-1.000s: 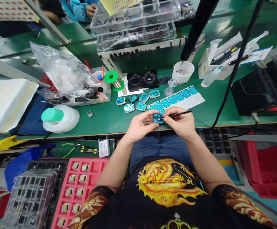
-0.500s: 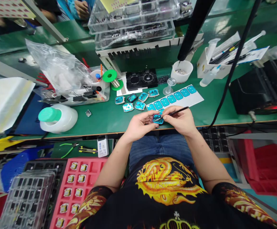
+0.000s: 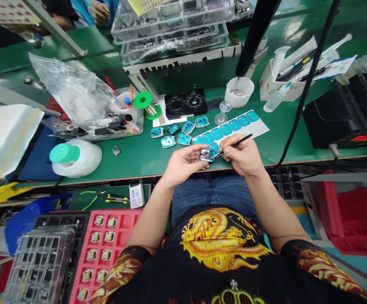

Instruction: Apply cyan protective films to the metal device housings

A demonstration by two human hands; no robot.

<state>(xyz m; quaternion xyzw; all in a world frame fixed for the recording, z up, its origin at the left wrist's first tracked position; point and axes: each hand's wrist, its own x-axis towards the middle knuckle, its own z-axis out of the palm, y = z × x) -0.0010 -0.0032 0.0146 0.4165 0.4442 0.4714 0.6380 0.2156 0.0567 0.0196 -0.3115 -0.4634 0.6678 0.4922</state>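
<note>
My left hand [image 3: 186, 164] is closed on a small watch case [image 3: 207, 155] with blue film inside, held above the bench's front edge. My right hand [image 3: 243, 155] pinches dark, slim tweezers [image 3: 234, 143], whose tip reaches to the case. Beyond my hands lies a white sheet of blue stickers [image 3: 259, 128], partly hidden by my fingers. Left of it rest several more watch cases [image 3: 184, 139] with blue film on them.
Behind the cases stand a black fixture [image 3: 183, 104], a solder spool [image 3: 151, 109] and a white cup [image 3: 239, 93]. A white bottle [image 3: 82, 158] is at left. Below it sits a red foam tray [image 3: 120, 242] with small parts. A black cable [image 3: 300, 101] hangs at right. Another person's hand [image 3: 99, 12] shows at the top.
The watch case in my left hand has tilted and now shows a bright, whitish patch. My right hand has shifted slightly right, with the tweezers still in it. The view has moved a little.
</note>
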